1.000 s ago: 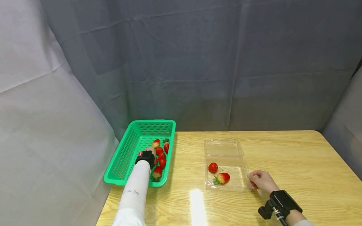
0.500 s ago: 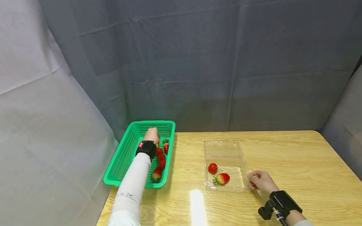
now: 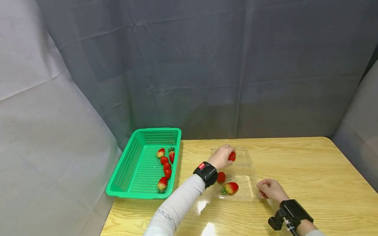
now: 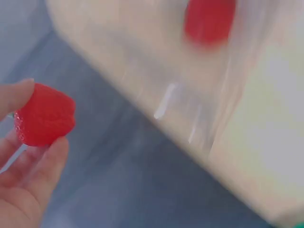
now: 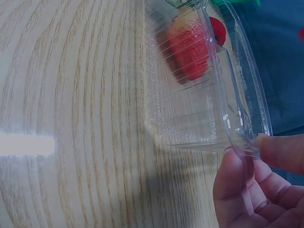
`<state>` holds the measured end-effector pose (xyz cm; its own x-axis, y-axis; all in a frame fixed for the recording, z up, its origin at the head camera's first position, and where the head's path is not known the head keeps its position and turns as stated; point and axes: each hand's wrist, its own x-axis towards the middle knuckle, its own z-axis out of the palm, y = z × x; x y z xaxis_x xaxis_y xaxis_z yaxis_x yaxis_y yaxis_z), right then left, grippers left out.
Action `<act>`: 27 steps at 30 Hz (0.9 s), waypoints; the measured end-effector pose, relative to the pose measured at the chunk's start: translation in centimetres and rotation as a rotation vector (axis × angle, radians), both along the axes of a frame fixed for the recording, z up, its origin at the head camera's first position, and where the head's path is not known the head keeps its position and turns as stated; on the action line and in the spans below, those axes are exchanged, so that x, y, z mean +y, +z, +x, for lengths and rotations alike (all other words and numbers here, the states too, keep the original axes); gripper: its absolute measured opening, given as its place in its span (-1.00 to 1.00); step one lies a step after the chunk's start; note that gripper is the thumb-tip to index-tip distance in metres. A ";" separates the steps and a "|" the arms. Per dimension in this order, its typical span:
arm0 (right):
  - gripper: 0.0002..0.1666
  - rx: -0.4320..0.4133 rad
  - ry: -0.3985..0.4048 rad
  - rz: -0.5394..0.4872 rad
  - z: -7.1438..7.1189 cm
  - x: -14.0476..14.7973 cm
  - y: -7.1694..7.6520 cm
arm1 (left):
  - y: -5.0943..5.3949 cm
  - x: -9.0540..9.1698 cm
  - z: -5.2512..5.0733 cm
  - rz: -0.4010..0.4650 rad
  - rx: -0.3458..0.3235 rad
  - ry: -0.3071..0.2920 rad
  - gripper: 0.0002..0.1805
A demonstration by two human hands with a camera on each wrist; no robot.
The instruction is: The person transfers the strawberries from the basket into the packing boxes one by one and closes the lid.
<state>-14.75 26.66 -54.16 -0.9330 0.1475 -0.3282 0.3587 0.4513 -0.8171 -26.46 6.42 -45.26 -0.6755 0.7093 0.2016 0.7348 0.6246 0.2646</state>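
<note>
My left hand (image 3: 222, 157) holds a red strawberry (image 3: 232, 156) between thumb and fingers, above the clear plastic clamshell box (image 3: 243, 189). In the left wrist view the strawberry (image 4: 46, 115) shows a dimpled red skin, with a bit of green beside the thumb. The box lies with its lid folded back. Inside it are a red cherry (image 3: 221, 177) with a stem and a red-and-yellow strawberry (image 3: 230, 188) with green leaves. My right hand (image 3: 272, 190) pinches the box's near right corner, and its thumb and fingers (image 5: 230, 178) grip the rim in the right wrist view.
A green perforated basket (image 3: 134, 194) stands at the table's left side. Several strawberries and cherries (image 3: 167, 166) lie along its right part. Grey cloth (image 3: 189, 72) hangs behind the wooden table (image 3: 301, 170) and at both sides.
My left hand has lifted out of the green basket and swung right over the box, bringing the strawberry with it. The right hand stays at the box's corner.
</note>
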 end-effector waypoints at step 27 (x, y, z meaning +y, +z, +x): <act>-0.73 0.001 0.007 -0.014 0.1 -0.1 0.0 | -1.8 -0.7 1.2 0.023 -0.135 0.135 -0.50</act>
